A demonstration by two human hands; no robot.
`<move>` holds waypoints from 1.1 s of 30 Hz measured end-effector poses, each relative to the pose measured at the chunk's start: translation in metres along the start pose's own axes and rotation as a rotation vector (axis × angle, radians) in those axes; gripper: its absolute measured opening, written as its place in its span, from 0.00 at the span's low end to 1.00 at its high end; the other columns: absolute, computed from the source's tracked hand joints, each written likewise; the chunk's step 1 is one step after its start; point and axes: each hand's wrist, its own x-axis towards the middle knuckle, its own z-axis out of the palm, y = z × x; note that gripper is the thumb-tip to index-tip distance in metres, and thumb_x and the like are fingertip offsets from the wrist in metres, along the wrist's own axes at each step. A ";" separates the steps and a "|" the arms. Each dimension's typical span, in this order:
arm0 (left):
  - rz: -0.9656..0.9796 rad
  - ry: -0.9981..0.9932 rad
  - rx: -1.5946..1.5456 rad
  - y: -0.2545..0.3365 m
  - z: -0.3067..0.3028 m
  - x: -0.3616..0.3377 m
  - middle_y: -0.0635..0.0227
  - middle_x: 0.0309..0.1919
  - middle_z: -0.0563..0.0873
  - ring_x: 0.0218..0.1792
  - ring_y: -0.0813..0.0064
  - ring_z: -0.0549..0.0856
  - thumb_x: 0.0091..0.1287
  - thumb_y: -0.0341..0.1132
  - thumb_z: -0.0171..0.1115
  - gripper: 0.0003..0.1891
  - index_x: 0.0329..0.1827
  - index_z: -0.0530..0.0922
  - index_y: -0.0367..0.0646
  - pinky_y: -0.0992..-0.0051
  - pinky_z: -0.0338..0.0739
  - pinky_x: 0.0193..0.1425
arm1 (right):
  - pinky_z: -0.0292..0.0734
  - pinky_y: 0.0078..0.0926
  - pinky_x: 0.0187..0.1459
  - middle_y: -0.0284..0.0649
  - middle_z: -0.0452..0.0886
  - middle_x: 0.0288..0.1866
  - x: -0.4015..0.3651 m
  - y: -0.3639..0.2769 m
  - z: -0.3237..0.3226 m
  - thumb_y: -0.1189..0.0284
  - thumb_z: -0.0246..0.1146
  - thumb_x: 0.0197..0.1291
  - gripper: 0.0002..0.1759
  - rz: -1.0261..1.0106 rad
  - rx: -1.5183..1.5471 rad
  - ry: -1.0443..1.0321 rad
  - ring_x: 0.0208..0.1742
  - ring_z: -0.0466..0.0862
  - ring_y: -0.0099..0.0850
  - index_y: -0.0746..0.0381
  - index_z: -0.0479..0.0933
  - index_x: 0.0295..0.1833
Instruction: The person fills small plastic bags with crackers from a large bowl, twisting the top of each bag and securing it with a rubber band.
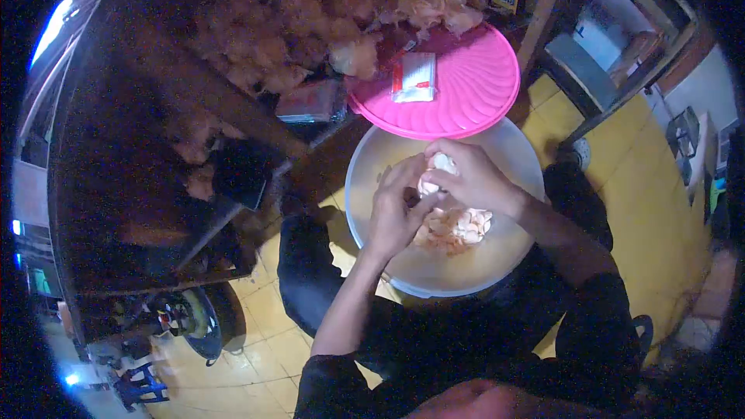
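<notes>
Our left hand (397, 206) and right hand (470, 178) curl fingers round a pale piece (444, 162); it seems light, fragile; we best cradle its sides.

From where I stand, 2 hands, the left hand (394, 206) and right hand (473, 178), meet around a white piece (442, 163) over a wide, pale tub (481, 273), blocking the straight drop to its middle. Room remains inside the tub's near wall, between the forearms, and along its left side. A pink lid (481, 97) obstructs the far rim from above; 2 dark-clothed legs (306, 264) flank the sides.
</notes>
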 end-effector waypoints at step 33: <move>-0.442 0.067 -0.393 -0.003 -0.010 -0.002 0.66 0.37 0.86 0.28 0.80 0.84 0.72 0.24 0.55 0.08 0.47 0.82 0.35 0.78 0.78 0.29 | 0.77 0.46 0.47 0.52 0.83 0.41 -0.007 -0.002 0.009 0.71 0.61 0.60 0.10 -0.041 -0.427 -0.155 0.42 0.83 0.51 0.65 0.81 0.43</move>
